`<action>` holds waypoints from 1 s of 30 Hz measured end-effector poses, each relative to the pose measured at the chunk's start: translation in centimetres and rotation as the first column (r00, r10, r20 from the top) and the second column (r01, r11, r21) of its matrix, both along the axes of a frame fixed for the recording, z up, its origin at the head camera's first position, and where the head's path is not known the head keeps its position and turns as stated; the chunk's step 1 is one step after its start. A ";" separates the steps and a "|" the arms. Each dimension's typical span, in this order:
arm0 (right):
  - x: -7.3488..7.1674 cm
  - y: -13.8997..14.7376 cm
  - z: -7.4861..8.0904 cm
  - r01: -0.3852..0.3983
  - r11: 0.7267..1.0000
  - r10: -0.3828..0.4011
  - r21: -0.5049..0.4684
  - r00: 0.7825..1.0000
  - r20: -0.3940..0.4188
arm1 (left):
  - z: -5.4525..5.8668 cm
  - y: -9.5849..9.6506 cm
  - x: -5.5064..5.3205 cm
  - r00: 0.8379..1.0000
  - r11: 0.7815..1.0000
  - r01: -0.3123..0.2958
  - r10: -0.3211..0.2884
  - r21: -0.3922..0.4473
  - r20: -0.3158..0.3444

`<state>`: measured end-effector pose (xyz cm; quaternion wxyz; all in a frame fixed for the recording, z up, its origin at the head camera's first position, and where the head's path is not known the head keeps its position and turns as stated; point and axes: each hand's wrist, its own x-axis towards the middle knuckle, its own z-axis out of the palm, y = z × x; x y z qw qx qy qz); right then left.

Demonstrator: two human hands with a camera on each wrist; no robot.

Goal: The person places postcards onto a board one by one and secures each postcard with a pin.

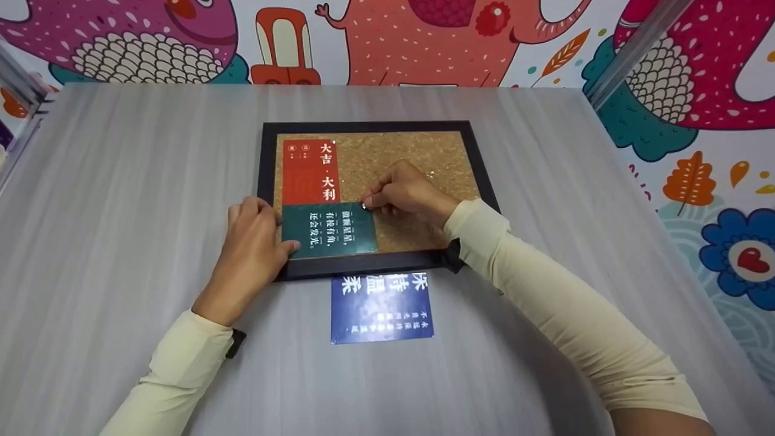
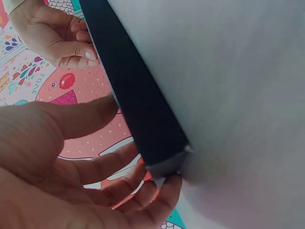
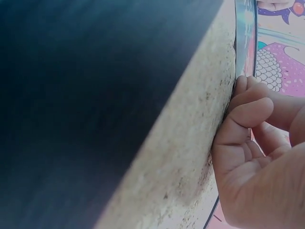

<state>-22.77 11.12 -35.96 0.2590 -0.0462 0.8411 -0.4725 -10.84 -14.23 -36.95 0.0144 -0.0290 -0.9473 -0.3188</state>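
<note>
A corkboard in a black frame lies on the table. My right hand pinches a small shiny pushpin between thumb and forefinger, at the upper right corner of a green card with white characters. Most of the pin is hidden by the fingertips. Directly above the green card lies a red card, with a small pin at its upper right corner. My left hand grips the frame's lower left side, its thumb reaching over onto the green card's edge. In the left wrist view, fingers curve around the frame's corner.
A blue card with white characters sticks out below the frame's front edge. Small clear, glinting bits show on the cork past the right knuckles. A wall with painted animals stands behind the grey table.
</note>
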 end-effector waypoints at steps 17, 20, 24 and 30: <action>-0.5 -0.4 -0.3 -0.004 1.000 0.004 -0.010 1.000 -0.022 | -0.1 -0.1 0.2 0.999 1.000 0.011 -0.011 -0.003 -0.035; -0.4 -0.3 -0.3 -0.008 1.000 0.008 0.002 1.000 -0.030 | 0.0 -0.1 0.1 1.000 1.000 0.008 -0.008 -0.004 -0.028; -0.4 -0.3 -0.2 -0.012 1.000 0.012 0.004 0.999 -0.032 | 0.1 0.0 0.1 1.000 1.000 0.002 -0.002 0.000 -0.013; -0.3 -0.5 -0.1 -0.023 0.999 0.026 0.046 0.998 -0.056 | 0.0 -0.1 0.1 1.000 1.000 0.003 -0.003 0.005 -0.014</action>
